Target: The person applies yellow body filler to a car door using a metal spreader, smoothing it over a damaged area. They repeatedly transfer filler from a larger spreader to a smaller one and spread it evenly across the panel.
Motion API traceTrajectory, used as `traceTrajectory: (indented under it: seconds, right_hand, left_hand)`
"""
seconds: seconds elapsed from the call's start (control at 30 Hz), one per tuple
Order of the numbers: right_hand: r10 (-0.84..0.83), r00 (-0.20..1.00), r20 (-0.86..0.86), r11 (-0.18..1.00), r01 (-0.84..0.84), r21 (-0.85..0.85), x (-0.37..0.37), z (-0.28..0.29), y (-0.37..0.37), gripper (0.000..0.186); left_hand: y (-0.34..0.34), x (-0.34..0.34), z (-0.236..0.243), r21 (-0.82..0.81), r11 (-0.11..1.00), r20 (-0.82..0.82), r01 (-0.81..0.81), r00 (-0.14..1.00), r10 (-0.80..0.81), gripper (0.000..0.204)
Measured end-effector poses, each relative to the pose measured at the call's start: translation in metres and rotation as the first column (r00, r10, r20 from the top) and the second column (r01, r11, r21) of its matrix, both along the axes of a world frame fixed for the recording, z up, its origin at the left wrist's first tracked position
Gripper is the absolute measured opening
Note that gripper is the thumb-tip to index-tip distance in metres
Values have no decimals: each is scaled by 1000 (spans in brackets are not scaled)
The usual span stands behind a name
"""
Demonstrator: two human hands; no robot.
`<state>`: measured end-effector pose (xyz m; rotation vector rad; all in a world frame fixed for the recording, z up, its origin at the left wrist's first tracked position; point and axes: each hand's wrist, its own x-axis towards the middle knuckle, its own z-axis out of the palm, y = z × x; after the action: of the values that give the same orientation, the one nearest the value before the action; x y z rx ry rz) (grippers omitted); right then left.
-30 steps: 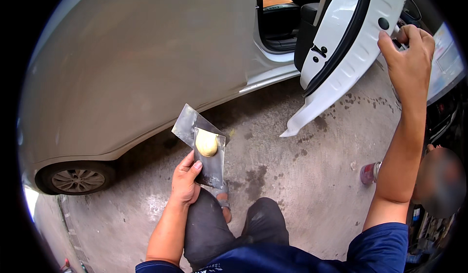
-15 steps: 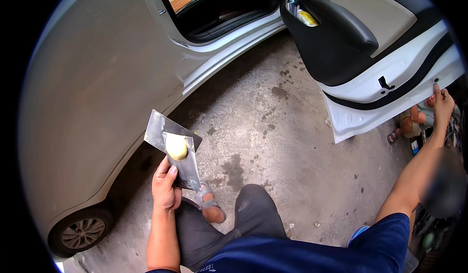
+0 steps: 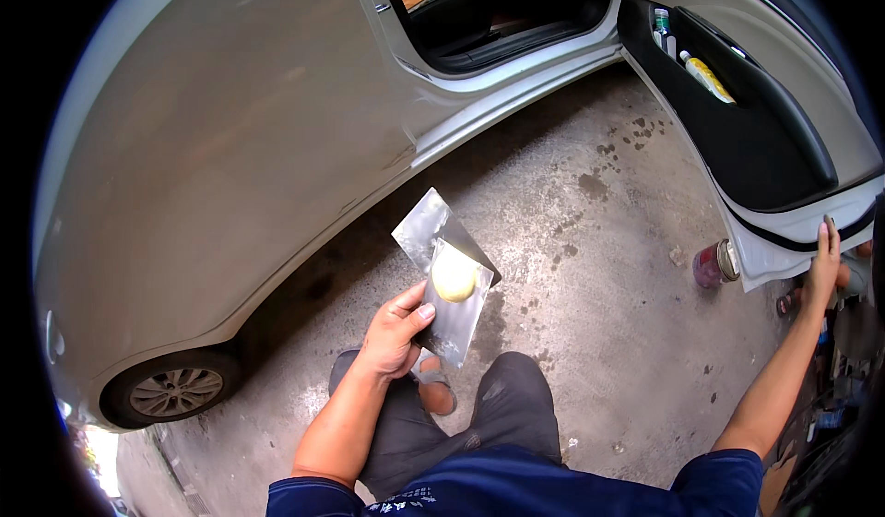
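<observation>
My left hand (image 3: 392, 337) is closed around two flat putty scrapers, thumb on top. The front scraper (image 3: 454, 328) carries a rounded lump of pale yellow putty (image 3: 454, 275). Behind it the second scraper (image 3: 427, 225) sticks out crosswise, with whitish smears on its blade; its lower part is hidden. My right arm is stretched out to the right, and my right hand (image 3: 820, 273) grips the edge of the open car door (image 3: 761, 249), fingers pointing up against it. Part of that grip cannot be made out.
The car's dull side panel (image 3: 249, 148) fills the left, above a wheel (image 3: 175, 392). Bottles (image 3: 708, 77) sit in the door pocket. A reddish can (image 3: 708, 268) stands on the stained concrete floor (image 3: 627, 360) by the door's lower edge. Another person's foot (image 3: 788, 303) shows beyond the door.
The view has shifted left, and the door stands wider open, with my right hand still at its edge. The reddish can has come into sight. My left hand keeps hold of the scrapers.
</observation>
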<state>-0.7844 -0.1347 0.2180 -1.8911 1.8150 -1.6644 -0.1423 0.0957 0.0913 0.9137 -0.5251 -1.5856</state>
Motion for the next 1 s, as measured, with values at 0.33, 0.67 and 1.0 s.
traceTrajectory:
  seconds: [0.33, 0.67, 1.0]
  right_hand:
    - [-2, -327, 945, -115, -939, -325, 448, -202, 123, 68]
    - [340, 70, 938, 280, -960, -30, 482, -194, 70, 68]
    - [781, 602, -169, 615, -690, 383, 503, -169, 95, 40]
  left_hand:
    - [-3, -5, -13, 139, 959, -175, 247, 959, -221, 48]
    - [-28, 29, -28, 203, 958, -32, -204, 976, 215, 43]
    - [-49, 38, -31, 134, 950, 119, -283, 956, 268, 49]
